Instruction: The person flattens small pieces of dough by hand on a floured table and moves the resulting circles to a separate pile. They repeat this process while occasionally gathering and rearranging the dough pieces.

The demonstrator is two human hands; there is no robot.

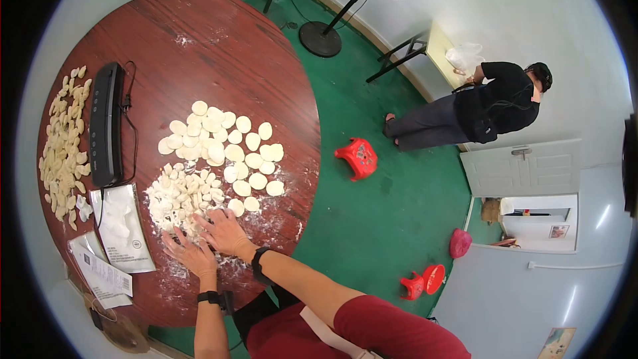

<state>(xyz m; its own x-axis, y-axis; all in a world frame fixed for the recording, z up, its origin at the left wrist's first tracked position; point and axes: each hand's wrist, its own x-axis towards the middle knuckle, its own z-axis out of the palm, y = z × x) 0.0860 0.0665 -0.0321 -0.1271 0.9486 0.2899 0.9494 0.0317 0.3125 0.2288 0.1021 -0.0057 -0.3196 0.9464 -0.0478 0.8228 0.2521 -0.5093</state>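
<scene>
Small cut dough pieces (179, 193), dusted with flour, lie heaped on the round dark red table (219, 46). My left hand (191, 256) rests palm down at the heap's near edge, its fingers spread. Beside it, my right hand (224, 231) is spread over the near pieces, its fingertips touching them. Both hands are close together and neither grips anything. Past the heap lie many flat round dough wrappers (212, 134), some overlapping. Loose flour marks the wood around the hands.
A black vacuum sealer (107, 123) with its cord, plastic bags (123, 229) and many shaped dough pieces (64, 146) lie at the left. A red stool (359, 158) stands on the green floor. Another person (478, 110) stands at a side table (440, 53); a fan (321, 38) stands behind.
</scene>
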